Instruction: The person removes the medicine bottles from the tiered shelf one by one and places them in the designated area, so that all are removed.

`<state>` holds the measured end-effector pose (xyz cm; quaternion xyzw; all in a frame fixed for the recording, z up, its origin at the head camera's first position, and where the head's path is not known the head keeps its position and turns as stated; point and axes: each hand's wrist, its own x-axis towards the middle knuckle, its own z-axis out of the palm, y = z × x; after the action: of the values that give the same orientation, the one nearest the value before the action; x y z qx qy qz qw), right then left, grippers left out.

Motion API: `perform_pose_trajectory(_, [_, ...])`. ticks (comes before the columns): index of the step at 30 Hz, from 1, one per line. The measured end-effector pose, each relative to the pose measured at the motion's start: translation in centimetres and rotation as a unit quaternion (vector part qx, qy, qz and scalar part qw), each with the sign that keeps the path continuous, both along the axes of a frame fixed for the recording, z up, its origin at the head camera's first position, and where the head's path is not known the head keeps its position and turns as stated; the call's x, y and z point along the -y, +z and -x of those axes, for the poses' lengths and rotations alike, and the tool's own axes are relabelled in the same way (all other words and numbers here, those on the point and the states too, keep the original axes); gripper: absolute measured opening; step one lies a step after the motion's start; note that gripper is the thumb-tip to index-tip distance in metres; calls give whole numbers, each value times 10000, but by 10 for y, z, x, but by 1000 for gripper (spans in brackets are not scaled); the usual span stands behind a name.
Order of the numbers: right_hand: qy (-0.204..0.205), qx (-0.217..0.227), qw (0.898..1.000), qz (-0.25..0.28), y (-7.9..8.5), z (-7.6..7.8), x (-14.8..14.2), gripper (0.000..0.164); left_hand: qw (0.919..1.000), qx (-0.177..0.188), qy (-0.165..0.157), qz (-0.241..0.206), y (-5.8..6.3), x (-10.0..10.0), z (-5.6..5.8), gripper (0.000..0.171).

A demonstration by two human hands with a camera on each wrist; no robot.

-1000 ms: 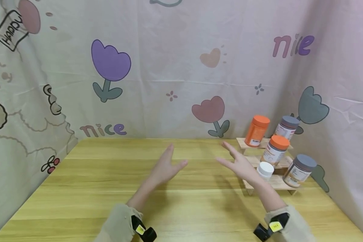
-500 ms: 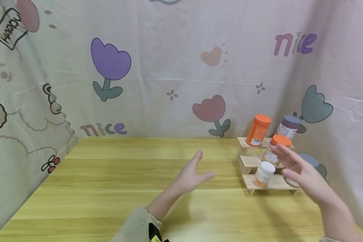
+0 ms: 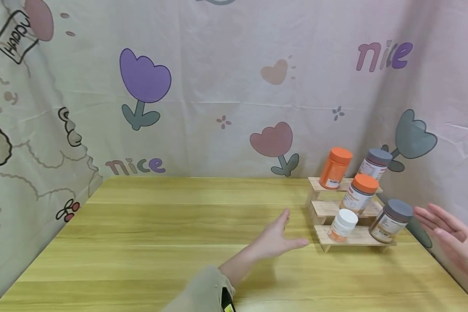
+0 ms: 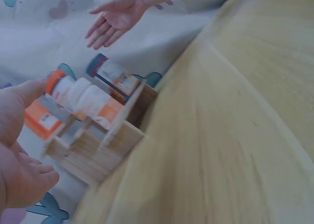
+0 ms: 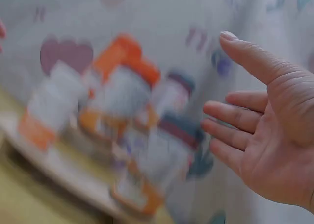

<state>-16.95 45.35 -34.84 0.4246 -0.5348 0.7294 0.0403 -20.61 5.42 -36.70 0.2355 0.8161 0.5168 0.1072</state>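
A three-step wooden display stand holds several pill bottles on the right of the table. On its bottom step are a small white-capped bottle and a grey-capped bottle. An orange-capped bottle sits on the middle step. The top step carries an all-orange bottle and another grey-capped bottle. My left hand, fingers straight and thumb spread, is just left of the stand. My right hand is held apart from the grey-capped bottle, on its right, palm turned inward. Both hands hold nothing.
The wooden table stretches left from the stand. A printed cloth hangs behind it and along both sides, close to the stand's right end.
Both hands have moved to the right. The right hand passed in front of the stand to its far right side, and the left hand came up near the stand's left side.
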Motion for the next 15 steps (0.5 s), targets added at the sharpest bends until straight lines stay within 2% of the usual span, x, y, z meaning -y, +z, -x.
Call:
perform_pose_trajectory(2, [-323, 343, 9988, -90, -16, 2, -13, 56, 9999, 95, -24, 67, -4, -6, 1, 96])
perform_pose_trajectory(6, [-580, 1075, 9925, -3, -43, 2, -31, 59, 9994, 296, -29, 154, -11, -16, 1, 97])
perform_pose_trajectory(9, [-909, 1419, 9839, -600, -57, 2, -36, 58, 9990, 396, -27, 214, -17, -23, 1, 97])
perform_pose_trajectory(13, [-1544, 1874, 9475, -2082, -72, 3, -37, 60, 9983, 501, -23, 284, -25, -31, 1, 97])
perform_pose_trajectory(14, [-1619, 1974, 9387, -2317, -75, 4, -36, 60, 9982, 533, -26, 268, -27, -33, 0, 97])
perform_pose_trajectory(15, [-1614, 2055, 9345, -2419, -78, 5, -36, 60, 9980, 581, -46, 229, -28, -35, 0, 97])
